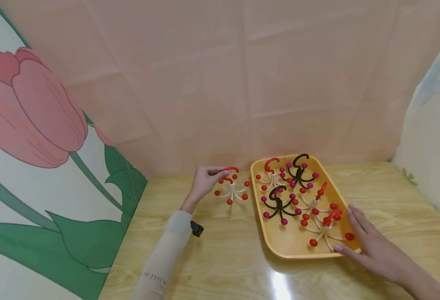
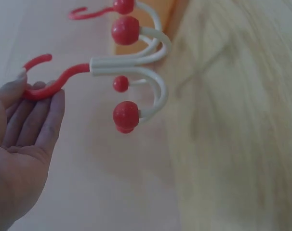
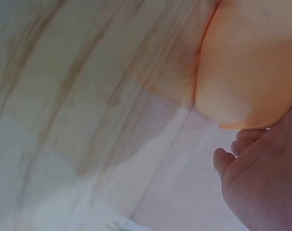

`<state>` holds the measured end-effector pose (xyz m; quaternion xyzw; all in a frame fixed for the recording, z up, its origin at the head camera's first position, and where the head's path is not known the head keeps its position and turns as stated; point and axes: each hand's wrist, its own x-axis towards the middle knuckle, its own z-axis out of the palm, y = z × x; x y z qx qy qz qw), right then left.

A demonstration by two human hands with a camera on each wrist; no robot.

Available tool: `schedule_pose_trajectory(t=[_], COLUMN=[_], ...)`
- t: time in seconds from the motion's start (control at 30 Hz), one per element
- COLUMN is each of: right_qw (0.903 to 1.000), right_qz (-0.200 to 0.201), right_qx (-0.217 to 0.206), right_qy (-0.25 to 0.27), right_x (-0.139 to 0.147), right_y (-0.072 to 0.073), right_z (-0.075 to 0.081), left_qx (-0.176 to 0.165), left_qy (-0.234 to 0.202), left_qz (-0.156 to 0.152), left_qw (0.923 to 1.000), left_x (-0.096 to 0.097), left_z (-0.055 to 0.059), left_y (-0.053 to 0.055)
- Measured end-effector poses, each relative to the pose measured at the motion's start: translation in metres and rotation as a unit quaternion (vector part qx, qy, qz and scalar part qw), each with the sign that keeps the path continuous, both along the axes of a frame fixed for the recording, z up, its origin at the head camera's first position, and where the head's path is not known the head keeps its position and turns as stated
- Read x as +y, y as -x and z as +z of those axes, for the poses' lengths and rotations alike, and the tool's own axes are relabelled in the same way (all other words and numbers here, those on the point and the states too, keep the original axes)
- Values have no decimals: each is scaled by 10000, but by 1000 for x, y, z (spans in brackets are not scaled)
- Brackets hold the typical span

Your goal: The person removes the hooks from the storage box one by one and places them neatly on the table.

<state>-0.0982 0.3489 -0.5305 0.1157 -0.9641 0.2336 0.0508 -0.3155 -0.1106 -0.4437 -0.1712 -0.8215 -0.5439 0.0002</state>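
Forearms [image 1: 159, 266] run off the bottom of the head view, cut short. Right hand [image 1: 379, 252] rests at a near corner of the yellow tray [image 1: 287, 245], thumb spread from fairly straight, close-set fingers; some fingertips are hard to make out. Inside, three white hooks [image 1: 328, 221] with red tops and two black hooks [image 1: 279, 203] partly overlap. Left of the tray, the left hand [image 1: 204, 182] pinches another white hook [image 1: 232, 189] by its red top, hiding part of the curve. Behind stands a creased pinkish backdrop [image 1: 242, 104], cropped above.
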Motion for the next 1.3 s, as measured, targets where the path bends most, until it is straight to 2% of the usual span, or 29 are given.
schedule_pose_trajectory(t=[0.17, 0.27, 0.43, 0.6, 0.7, 0.93, 1.1, 1.3], right_qw=[9995, 9996, 9999, 10000, 9999, 10000, 10000, 9999], right_qz=[-64, -76, -65, -40, -31, -66, -66, -65], right_qx=[-313, -277, -90, 62, 117, 15, 30, 114], right_qy=[-11, -24, 9, -18, -59, -73, -7, -81], right_x=[-2, -2, -1, -2, -2, -3, -4, -3], right_y=[-1, -1, -2, -4, -4, -4, -5, -4], right_z=[0, -1, -3, -2, -1, 0, -1, 1], left_qx=[-117, -124, -149, -167, -97, 70, 61, 38], left_qy=[-91, -78, 230, 164, 85, 75, 231, 255], left_qz=[-54, -46, -3, -32, 55, 186, 231, 119], left_qw=[9999, 9999, 9996, 9997, 9999, 9998, 9994, 9996], left_x=[0, 1, 4, 6, 7, 10, 9, 8], left_z=[-15, -20, -24, -27, -27, -29, -32, -32], left_y=[8, 13, 20, 25, 27, 34, 35, 35])
